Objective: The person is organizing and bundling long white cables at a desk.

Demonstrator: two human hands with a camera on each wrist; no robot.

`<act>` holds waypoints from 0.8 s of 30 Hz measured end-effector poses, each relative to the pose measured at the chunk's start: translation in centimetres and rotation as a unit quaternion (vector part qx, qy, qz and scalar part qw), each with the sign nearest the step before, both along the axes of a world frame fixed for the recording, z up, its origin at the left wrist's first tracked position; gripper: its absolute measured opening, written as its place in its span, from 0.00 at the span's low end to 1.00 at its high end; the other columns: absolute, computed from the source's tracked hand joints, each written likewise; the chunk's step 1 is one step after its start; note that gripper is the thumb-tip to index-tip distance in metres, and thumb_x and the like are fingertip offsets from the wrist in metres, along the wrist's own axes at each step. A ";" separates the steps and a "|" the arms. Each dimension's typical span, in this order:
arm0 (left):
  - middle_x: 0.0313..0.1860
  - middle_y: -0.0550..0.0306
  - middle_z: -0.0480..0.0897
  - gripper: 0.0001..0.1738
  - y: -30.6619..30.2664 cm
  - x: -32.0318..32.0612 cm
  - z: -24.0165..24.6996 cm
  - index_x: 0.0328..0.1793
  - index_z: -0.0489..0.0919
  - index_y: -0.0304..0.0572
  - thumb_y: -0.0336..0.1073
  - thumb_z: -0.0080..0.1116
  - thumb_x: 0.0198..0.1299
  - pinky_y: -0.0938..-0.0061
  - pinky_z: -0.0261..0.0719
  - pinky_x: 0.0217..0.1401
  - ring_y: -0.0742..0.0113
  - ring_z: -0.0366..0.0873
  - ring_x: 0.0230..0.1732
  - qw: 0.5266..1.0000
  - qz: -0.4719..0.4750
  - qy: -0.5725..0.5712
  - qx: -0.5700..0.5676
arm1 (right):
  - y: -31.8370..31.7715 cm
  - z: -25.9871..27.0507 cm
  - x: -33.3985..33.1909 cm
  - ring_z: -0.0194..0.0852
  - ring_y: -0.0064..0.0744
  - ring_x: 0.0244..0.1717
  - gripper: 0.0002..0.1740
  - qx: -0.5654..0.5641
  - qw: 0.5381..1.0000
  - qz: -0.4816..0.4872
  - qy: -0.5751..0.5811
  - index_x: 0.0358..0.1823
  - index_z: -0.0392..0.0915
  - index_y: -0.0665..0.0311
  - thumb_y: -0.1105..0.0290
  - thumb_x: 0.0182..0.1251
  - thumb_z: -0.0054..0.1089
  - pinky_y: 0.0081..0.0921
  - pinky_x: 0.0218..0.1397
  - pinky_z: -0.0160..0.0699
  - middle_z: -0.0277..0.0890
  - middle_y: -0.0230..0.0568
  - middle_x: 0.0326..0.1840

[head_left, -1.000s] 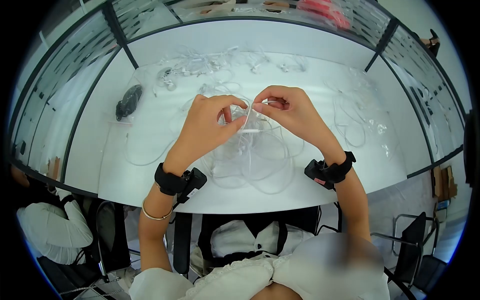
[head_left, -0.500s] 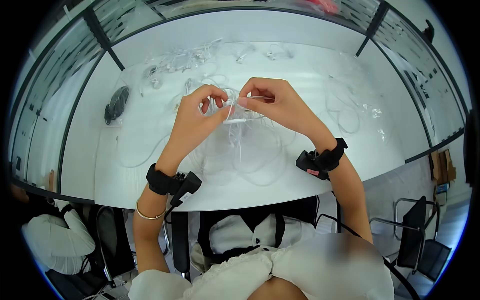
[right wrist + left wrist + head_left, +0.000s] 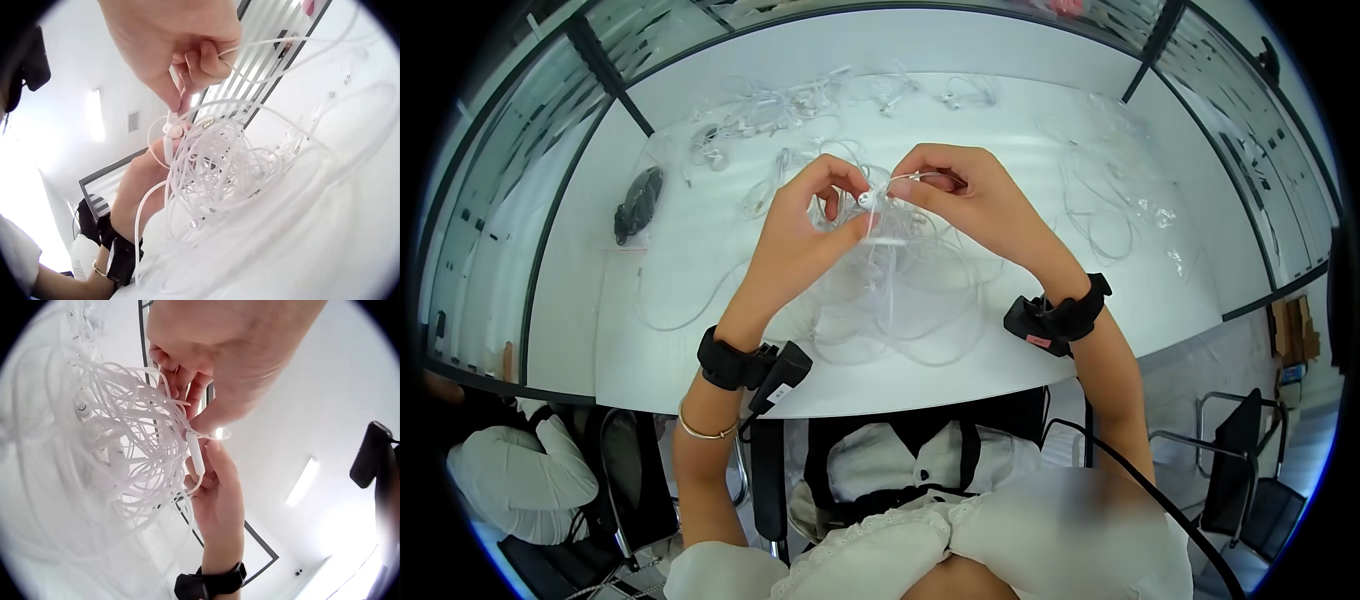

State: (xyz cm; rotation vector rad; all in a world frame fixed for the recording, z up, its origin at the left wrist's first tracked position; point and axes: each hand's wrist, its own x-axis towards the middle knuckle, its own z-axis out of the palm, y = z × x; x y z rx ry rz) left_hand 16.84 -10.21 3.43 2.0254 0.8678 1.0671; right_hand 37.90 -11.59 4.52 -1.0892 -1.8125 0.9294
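Note:
My left hand (image 3: 805, 232) pinches a white earphone cable between thumb and fingers, with an earbud (image 3: 867, 199) showing at its fingertips. Close beside it, my right hand (image 3: 972, 190) pinches the cable with thumb and forefinger; in the right wrist view a loop of cord also runs out from its curled fingers. A white in-line remote (image 3: 195, 453) hangs just under the left thumb. Below and behind both hands bunches a tangled mass of white earphone cables (image 3: 212, 162), with loose loops trailing onto the table (image 3: 820, 390).
More white earphones (image 3: 780, 110) lie along the back of the table. A black bundle in clear plastic (image 3: 638, 205) sits at the left. Cable loops and clear plastic (image 3: 1115, 235) spread on the right. Low partitions border the table; another person (image 3: 525, 475) sits at lower left.
An earbud now shows at the left fingertips. Both hands stay close together on the cable, and the in-line remote still hangs beneath them. The head view has shifted slightly.

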 end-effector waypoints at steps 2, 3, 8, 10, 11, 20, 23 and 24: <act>0.41 0.67 0.79 0.15 0.2 -0.1 -0.1 0.43 0.78 0.43 0.32 0.66 0.48 0.79 0.66 0.44 0.76 0.66 0.34 0.999 -0.003 0.027 -0.029 | 0.0 -0.2 0.0 0.49 0.15 0.23 0.09 -0.028 0.999 0.021 0.034 0.35 0.80 0.64 0.65 0.65 0.60 0.20 0.27 0.51 0.53 0.22 0.17; 0.40 0.66 0.80 0.18 0.1 0.1 -0.3 0.47 0.79 0.41 0.32 0.66 0.48 0.79 0.66 0.42 0.74 0.66 0.33 0.999 0.010 0.037 0.013 | 0.1 -0.2 -0.1 0.49 0.14 0.23 0.10 -0.030 0.998 0.031 0.049 0.35 0.80 0.65 0.64 0.66 0.60 0.18 0.27 0.51 0.55 0.21 0.18; 0.35 0.65 0.81 0.11 -0.1 -0.2 -0.3 0.41 0.82 0.45 0.35 0.66 0.50 0.74 0.63 0.44 0.70 0.68 0.32 0.989 0.052 0.119 0.070 | 0.9 -1.2 -0.1 0.51 0.14 0.23 0.10 -0.012 0.996 0.028 0.082 0.36 0.81 0.66 0.65 0.65 0.61 0.18 0.27 0.52 0.59 0.21 0.19; 0.35 0.67 0.81 0.09 -0.2 -0.2 -0.2 0.38 0.82 0.48 0.36 0.66 0.50 0.72 0.60 0.46 0.70 0.69 0.32 0.988 0.060 0.120 0.075 | 1.0 -1.3 0.1 0.51 0.14 0.23 0.11 -0.003 0.998 0.011 0.064 0.36 0.81 0.66 0.64 0.65 0.61 0.18 0.27 0.52 0.59 0.21 0.18; 0.34 0.68 0.80 0.08 -0.1 -0.1 -0.2 0.37 0.82 0.48 0.36 0.66 0.50 0.72 0.60 0.47 0.70 0.68 0.33 0.989 0.062 0.107 0.082 | 0.8 -0.9 0.2 0.51 0.14 0.23 0.11 -0.007 0.999 0.001 0.048 0.36 0.81 0.66 0.64 0.65 0.61 0.18 0.27 0.52 0.59 0.22 0.18; 0.31 0.64 0.75 0.17 -0.4 -0.5 0.1 0.45 0.84 0.49 0.29 0.65 0.45 0.75 0.62 0.35 0.71 0.65 0.31 0.976 0.048 0.173 0.123 | 0.6 -0.4 0.9 0.50 0.21 0.20 0.09 0.076 0.991 -0.097 -0.061 0.35 0.82 0.64 0.65 0.62 0.62 0.24 0.25 0.51 0.53 0.28 0.15; 0.25 0.65 0.74 0.20 -0.1 -0.4 0.0 0.51 0.84 0.48 0.32 0.65 0.47 0.77 0.60 0.30 0.74 0.63 0.26 0.985 0.047 0.157 0.054 | 0.9 -0.3 0.9 0.49 0.19 0.21 0.10 0.049 0.994 -0.093 -0.037 0.36 0.82 0.66 0.66 0.62 0.63 0.23 0.25 0.51 0.52 0.27 0.16; 0.24 0.65 0.75 0.20 -0.2 -0.3 0.5 0.52 0.83 0.46 0.33 0.65 0.49 0.77 0.61 0.29 0.75 0.63 0.25 0.985 0.044 0.169 0.008 | 0.9 -0.1 0.8 0.49 0.19 0.21 0.10 0.039 0.994 -0.096 -0.039 0.35 0.81 0.67 0.66 0.62 0.63 0.23 0.25 0.50 0.52 0.26 0.16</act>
